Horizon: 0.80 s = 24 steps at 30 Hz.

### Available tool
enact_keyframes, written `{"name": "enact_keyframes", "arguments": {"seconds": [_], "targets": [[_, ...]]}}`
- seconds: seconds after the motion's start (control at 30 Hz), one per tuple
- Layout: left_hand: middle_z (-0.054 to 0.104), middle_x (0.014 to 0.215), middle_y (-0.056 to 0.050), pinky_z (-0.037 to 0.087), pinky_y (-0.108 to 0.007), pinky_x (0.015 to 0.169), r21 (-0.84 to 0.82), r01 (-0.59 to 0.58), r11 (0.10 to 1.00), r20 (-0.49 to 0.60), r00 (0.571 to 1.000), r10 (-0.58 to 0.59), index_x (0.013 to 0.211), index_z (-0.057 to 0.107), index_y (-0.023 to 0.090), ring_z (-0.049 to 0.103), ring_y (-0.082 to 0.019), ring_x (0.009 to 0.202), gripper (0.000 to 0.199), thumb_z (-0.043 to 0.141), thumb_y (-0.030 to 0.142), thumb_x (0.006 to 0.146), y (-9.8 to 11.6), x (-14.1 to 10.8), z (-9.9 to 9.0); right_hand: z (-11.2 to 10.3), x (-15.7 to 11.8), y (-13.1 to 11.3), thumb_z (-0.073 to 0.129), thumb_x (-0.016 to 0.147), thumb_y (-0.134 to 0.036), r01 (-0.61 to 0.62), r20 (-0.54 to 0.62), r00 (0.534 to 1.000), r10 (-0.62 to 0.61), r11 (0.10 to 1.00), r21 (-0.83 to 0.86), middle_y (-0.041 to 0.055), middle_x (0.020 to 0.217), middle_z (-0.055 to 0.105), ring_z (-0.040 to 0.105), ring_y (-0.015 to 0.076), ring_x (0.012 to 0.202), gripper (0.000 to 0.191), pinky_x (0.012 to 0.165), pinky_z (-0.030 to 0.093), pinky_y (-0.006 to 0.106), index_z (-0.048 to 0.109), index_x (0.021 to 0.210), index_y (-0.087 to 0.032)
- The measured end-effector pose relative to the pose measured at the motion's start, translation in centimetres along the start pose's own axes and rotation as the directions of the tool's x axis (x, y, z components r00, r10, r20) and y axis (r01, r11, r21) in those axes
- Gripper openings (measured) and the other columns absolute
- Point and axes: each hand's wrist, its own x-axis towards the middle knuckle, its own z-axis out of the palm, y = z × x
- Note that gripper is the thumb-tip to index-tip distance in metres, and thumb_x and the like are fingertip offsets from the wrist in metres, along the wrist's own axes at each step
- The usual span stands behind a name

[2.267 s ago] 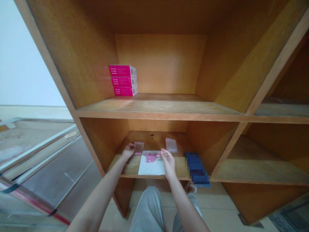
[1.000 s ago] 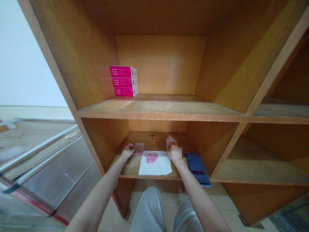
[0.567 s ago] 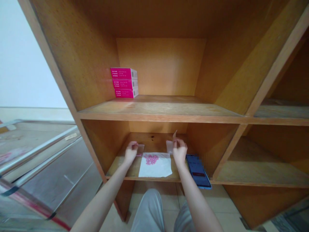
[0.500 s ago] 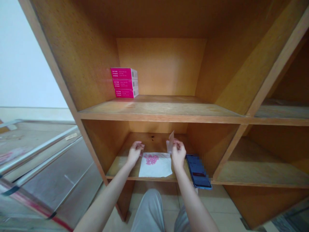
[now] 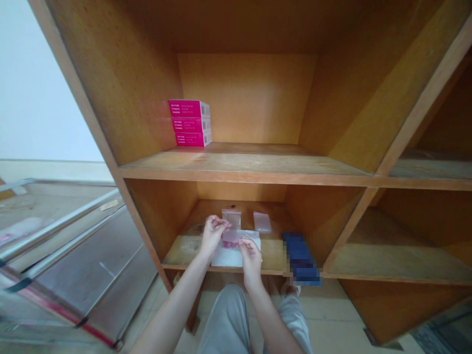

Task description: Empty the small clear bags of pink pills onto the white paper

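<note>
L hand (image 5: pixel 213 235) pinches a small clear plastic bag (image 5: pixel 231 217) by its left edge, bag upright over the pink pills (image 5: pixel 229 244) heaped on white paper (image 5: pixel 239 259). R hand (image 5: pixel 251 257) sits curled at the bag's near edge; can't tell if it's pinching. Bag looks v. light and floppy, so best held at its top corners. Pills look small, likely to roll. 2nd bag (image 5: pixel 262 222) lies flat on the shelf (image 5: pixel 184 250) at far side, blurred phone (image 5: pixel 300 259) to the right.

Even indoor light, warped wide-angle edges
</note>
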Motion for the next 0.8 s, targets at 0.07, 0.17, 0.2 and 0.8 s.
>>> {"name": "enact_keyframes", "arguments": {"seconds": [0.07,0.17,0.2,0.8], "targets": [[0.056,0.071,0.003,0.045,-0.026,0.064,0.038,-0.019,0.999,-0.014,1.000,0.020,0.075,0.039,0.020,0.060,-0.013,0.069,0.025,0.060,0.018,0.061,0.2,0.0,0.0,0.1,0.0,0.2,0.062,0.067,-0.035,-0.049,0.084,0.995,0.048,0.999,0.016,0.0029,0.068,0.064,0.058,0.0167,0.068,0.018,0.068,0.045,0.030,0.060,0.067,-0.017],[0.055,0.069,0.003,0.042,-0.023,0.063,0.125,-0.069,0.990,-0.008,0.997,0.071,0.070,0.041,0.019,0.057,-0.011,0.065,0.017,0.056,0.016,0.062,0.3,0.0,-0.1,0.0,0.2,0.0,0.065,0.063,-0.030,-0.108,0.165,0.982,0.095,0.992,0.067,0.0027,0.072,0.065,0.060,0.0173,0.071,0.015,0.070,0.046,0.030,0.062,0.071,-0.018],[0.055,0.068,0.003,0.042,-0.023,0.063,0.155,-0.086,0.984,0.012,0.996,0.085,0.069,0.042,0.018,0.055,-0.011,0.064,0.014,0.055,0.016,0.062,0.4,0.0,-0.2,0.0,0.4,-0.3,0.065,0.063,-0.028,-0.122,0.170,0.980,0.105,0.988,0.094,0.0028,0.075,0.065,0.060,0.0174,0.073,0.016,0.071,0.046,0.030,0.063,0.075,-0.019],[0.065,0.078,-0.005,0.041,-0.031,0.079,0.500,-0.262,0.825,0.292,0.948,0.123,0.065,0.063,0.018,0.057,-0.019,0.082,0.010,0.061,0.028,0.068,-0.2,0.0,-1.2,-0.1,2.5,-2.9,0.060,0.067,-0.031,0.028,0.165,0.986,-0.021,0.999,-0.043,0.0039,0.075,0.066,0.059,0.0164,0.070,0.016,0.068,0.046,0.029,0.065,0.075,-0.017]]}}
